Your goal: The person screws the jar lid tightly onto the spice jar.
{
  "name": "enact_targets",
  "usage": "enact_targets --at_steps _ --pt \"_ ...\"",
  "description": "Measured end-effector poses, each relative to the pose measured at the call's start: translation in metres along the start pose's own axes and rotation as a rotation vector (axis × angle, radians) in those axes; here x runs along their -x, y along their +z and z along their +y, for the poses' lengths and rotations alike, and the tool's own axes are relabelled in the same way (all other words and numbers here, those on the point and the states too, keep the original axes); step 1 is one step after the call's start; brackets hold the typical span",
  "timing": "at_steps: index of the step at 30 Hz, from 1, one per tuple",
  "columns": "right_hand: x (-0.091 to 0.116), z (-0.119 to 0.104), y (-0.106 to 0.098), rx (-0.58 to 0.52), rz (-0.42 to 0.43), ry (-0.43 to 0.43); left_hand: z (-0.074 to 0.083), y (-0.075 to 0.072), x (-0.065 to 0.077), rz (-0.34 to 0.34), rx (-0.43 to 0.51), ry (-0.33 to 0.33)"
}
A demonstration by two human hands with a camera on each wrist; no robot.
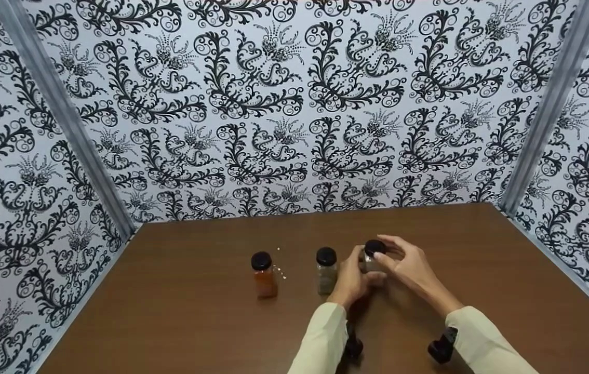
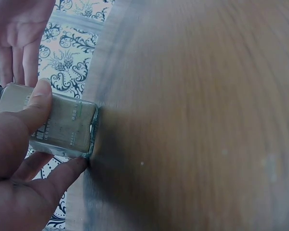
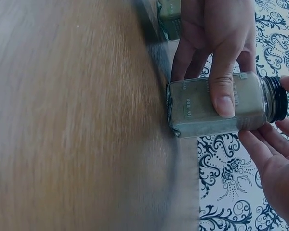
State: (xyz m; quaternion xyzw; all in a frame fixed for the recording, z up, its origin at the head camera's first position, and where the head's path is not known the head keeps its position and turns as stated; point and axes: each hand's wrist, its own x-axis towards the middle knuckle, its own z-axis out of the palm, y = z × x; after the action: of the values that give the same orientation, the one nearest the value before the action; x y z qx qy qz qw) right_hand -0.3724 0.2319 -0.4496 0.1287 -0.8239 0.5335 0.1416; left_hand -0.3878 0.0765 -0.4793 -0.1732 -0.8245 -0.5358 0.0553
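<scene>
A square glass spice jar (image 3: 197,106) with pale greyish-beige contents stands upright on the table, its base against the wood. My left hand (image 1: 354,278) grips the jar's body, thumb across one side and fingers round the other. At the top, the black lid (image 1: 375,246) is held between the thumb and fingers of my right hand (image 1: 411,265). The lid looks seated on the jar's neck. Just left of my left hand is a second spice jar (image 1: 327,278) with greenish contents and a black lid. Further left stands a jar of orange-red spice (image 1: 266,283), also black-lidded.
Small pale bits (image 1: 281,272) lie on the brown wooden table (image 1: 185,317) between the orange-red and greenish jars. Patterned black-and-white walls (image 1: 284,156) rise behind the table and at both sides. A dark wrist device (image 1: 442,349) sits at the right sleeve.
</scene>
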Motion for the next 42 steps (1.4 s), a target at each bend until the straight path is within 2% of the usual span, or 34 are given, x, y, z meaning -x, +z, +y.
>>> enact_targets --at_steps 9,13,21,29,36,42 --pt "-0.0014 0.0023 0.0020 0.008 0.026 -0.012 -0.0030 0.0014 0.0002 0.016 0.039 0.034" --pt "-0.0011 0.0016 0.0025 -0.026 0.030 0.006 -0.0040 0.0017 -0.0005 0.013 0.047 0.036" --pt "-0.0002 0.0017 0.0014 -0.051 0.035 -0.016 -0.0032 0.0016 -0.0003 0.041 -0.036 0.053" --pt "-0.0007 0.0038 0.0019 -0.006 0.052 -0.039 -0.0022 0.0010 0.0004 0.022 -0.027 0.046" --pt "-0.0016 0.0035 0.0026 -0.028 0.063 -0.026 -0.0005 0.0013 0.0003 0.013 -0.022 0.025" --pt "-0.0021 0.0043 0.0016 -0.022 0.049 -0.011 -0.0019 0.0024 -0.0012 0.026 -0.036 0.038"
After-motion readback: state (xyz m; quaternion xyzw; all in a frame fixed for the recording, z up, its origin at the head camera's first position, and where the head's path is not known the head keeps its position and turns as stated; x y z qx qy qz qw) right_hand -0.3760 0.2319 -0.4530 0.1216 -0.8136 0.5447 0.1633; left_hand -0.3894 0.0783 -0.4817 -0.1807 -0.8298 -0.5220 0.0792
